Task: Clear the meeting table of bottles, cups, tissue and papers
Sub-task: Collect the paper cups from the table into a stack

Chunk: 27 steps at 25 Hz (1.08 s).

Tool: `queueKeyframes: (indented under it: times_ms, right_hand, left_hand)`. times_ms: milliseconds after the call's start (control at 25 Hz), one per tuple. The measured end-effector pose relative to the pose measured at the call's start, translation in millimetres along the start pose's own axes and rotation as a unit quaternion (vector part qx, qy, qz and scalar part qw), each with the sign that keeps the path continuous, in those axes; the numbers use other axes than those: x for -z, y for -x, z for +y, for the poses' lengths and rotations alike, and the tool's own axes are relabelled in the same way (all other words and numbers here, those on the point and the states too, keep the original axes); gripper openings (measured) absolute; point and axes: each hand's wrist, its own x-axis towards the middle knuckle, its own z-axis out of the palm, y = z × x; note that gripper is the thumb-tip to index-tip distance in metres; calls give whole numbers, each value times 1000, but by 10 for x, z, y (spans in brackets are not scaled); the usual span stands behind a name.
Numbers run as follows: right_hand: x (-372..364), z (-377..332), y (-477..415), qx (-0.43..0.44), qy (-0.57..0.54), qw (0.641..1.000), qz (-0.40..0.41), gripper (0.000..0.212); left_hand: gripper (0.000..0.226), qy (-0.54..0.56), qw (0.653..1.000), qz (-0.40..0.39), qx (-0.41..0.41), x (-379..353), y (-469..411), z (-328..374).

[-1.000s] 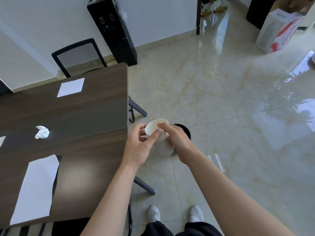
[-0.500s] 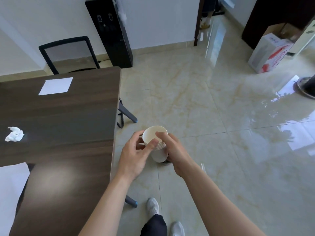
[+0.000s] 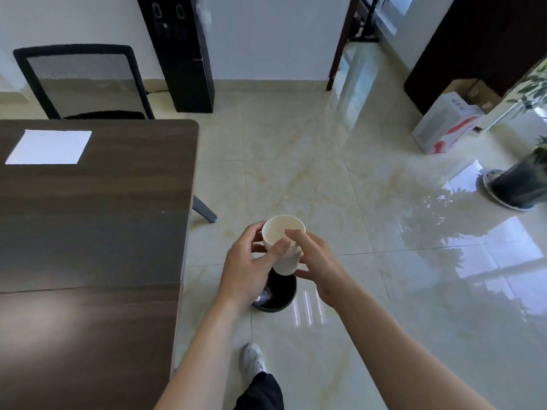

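Cups (image 3: 282,232): a nested white stack, upright, held in the air to the right of the desk (image 3: 103,232) — directly over the black bin (image 3: 284,290) on the floor.
Left hand (image 3: 245,267): fingers curled round the stack's left side, thumb lying across the rims.
Right hand (image 3: 319,261): grips the stack's right side, forefinger hooked over the top rim.
Desk: dark wood; one white paper sheet (image 3: 48,147) lies flat near its far end.
Chair (image 3: 83,81): black mesh back — at the desk's far end.
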Motion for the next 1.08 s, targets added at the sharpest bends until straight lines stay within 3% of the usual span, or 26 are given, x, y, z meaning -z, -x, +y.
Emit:
queueKeyframes:
  times_ms: [240, 600, 840, 1080]
  right_hand:
    - [-181, -77, -571, -18, 12, 1000, 19, 15]
    - [-58, 353, -1521, -97, 89, 991, -10, 17]
    - [190, 1153, -2573, -164, 153, 974, -40, 26]
    - [441, 2444, -3684, -232, 161, 959, -12, 11]
  left_hand:
    - [61, 21, 999, -18, 34, 166, -579, -257]
    - [27, 35, 989, 10, 145, 19, -1134, -1001]
    - [32, 19, 966, 71, 250, -472, -1599, -2086]
    - [24, 48, 936, 68, 343, -1091, -1988, -3708]
